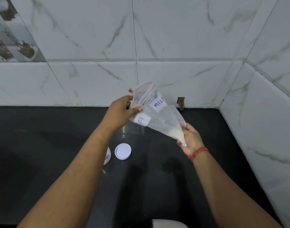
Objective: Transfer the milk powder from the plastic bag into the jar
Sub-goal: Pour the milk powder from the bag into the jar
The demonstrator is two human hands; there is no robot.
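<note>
L hand [123,111] pinching bag [159,119] mouth btwn thumb & fingers; R hand [191,140] gripping powder [177,134] corner, fingers curled.

The dark surface [157,186] lies bare in front and to the right, up to the tiled walls [264,129] at back and right. On it stand only the lid [122,151] and, beside it, the jar [107,156], mostly hidden under the left forearm. The bag [159,119], stretched between both hands, hangs above them.
</note>
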